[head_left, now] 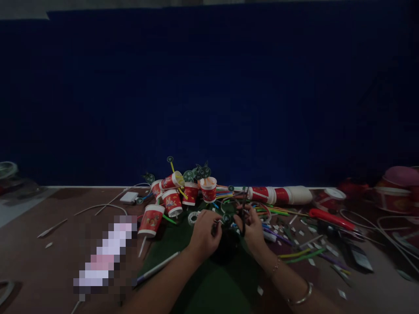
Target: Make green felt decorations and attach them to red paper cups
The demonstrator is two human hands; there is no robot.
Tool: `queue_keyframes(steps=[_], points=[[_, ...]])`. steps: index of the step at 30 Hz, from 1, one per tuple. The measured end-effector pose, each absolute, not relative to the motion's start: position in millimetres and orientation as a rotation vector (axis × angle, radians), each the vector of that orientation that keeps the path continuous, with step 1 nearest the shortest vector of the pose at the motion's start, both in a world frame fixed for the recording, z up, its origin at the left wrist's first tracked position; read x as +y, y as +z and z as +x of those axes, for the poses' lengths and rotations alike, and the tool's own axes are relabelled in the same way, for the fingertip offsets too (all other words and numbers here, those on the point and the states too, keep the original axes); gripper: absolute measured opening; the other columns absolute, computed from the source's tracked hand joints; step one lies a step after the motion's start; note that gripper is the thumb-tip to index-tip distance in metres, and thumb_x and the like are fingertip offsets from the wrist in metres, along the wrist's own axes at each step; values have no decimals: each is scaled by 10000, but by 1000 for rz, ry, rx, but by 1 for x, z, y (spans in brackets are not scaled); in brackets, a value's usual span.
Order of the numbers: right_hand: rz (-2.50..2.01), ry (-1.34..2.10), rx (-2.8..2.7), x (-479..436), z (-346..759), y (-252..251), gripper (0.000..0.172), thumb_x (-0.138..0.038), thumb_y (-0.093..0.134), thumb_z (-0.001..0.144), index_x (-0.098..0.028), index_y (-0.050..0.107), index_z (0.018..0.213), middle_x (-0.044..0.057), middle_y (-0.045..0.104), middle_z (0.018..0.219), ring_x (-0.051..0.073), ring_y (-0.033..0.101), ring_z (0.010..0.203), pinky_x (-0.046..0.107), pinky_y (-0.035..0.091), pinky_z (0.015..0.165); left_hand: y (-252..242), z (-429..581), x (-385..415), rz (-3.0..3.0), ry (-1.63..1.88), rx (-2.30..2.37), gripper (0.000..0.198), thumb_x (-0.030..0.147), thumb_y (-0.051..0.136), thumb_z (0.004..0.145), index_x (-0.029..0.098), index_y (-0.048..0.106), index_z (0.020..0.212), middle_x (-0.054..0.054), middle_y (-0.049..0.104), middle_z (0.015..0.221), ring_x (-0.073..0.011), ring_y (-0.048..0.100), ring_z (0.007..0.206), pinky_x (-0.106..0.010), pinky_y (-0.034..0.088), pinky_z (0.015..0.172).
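My right hand (252,229) is closed around a pair of dark-handled scissors (244,207), with the blades pointing up and away from me. Just to its left, my left hand (204,233) is closed in a pinch. What it holds is dark and too dim to name. Between the hands shows a small round dark-green piece (226,218) with a pale pattern; I cannot tell whether either hand touches it. Both hands are above a dark green sheet (166,253) on the table. Near the left hand lies a white tape roll (193,218).
Several red paper cups (152,220) with sticks and round cutouts stand or lean behind the left hand. Stacked cups (281,195) lie behind the right. Coloured sticks (296,253), paper scraps, a red-handled tool (335,219) and cables spread rightward. A pen (159,267) lies left.
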State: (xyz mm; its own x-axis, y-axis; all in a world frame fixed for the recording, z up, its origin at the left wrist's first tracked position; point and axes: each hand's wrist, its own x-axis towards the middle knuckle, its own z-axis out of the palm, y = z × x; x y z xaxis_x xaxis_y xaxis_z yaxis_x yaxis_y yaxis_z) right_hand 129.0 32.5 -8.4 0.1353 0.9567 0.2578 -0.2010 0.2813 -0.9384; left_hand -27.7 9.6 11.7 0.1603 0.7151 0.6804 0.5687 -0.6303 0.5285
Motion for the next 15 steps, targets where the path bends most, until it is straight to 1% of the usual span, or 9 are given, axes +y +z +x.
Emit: queue_keyframes(steps=[2,3,5,7,9,11,13,15], points=[[-903,940,-1128,33,129,-12,296,-211,684,657,-211,515,900,-14,576,767,132,547,662,236,439,594,9,-23,11,1777,1486,1266,191,217,529,784,191,539,972,-40,601,822,-173,568,762,-298,437,684],[-902,905,-1150,33,129,-13,291,-210,673,667,-210,515,912,-6,579,791,141,556,695,249,450,629,8,-20,11,1571,1453,1251,186,254,545,777,186,540,950,-28,592,796,-163,567,732,-281,442,662],[-904,867,-1192,33,129,-16,292,-219,662,680,-206,511,930,12,582,831,157,566,742,272,461,677,9,-16,13,1317,1345,1206,150,307,588,742,177,560,811,0,572,713,-145,551,667,-256,432,626],[-914,872,-1236,31,128,-14,286,-240,655,697,-203,503,937,24,580,845,165,568,762,282,465,697,10,-15,15,1206,1299,1198,168,322,627,702,168,562,687,19,544,633,-128,517,607,-237,409,589],[-929,900,-1253,28,127,-10,264,-267,643,723,-203,493,931,26,576,838,163,564,764,276,464,701,11,-18,17,1166,1354,1231,175,323,645,682,165,575,652,28,530,593,-120,493,581,-225,387,567],[-939,959,-1255,25,127,-4,253,-311,631,745,-205,485,922,17,570,800,153,558,720,263,462,664,11,-22,21,1131,1465,1273,183,338,653,675,168,589,653,26,540,596,-119,485,581,-218,374,556],[-939,1080,-1295,22,126,-1,269,-372,632,744,-203,487,895,-5,554,701,135,535,605,243,447,560,11,-28,24,1073,1566,1297,209,370,647,685,174,582,650,30,527,590,-111,466,565,-210,359,535],[-935,1264,-1376,21,126,0,304,-424,640,728,-197,491,866,-36,521,589,110,483,481,225,402,453,11,-32,27,1004,1647,1316,232,394,632,701,178,566,646,43,485,566,-98,431,535,-202,338,510]])
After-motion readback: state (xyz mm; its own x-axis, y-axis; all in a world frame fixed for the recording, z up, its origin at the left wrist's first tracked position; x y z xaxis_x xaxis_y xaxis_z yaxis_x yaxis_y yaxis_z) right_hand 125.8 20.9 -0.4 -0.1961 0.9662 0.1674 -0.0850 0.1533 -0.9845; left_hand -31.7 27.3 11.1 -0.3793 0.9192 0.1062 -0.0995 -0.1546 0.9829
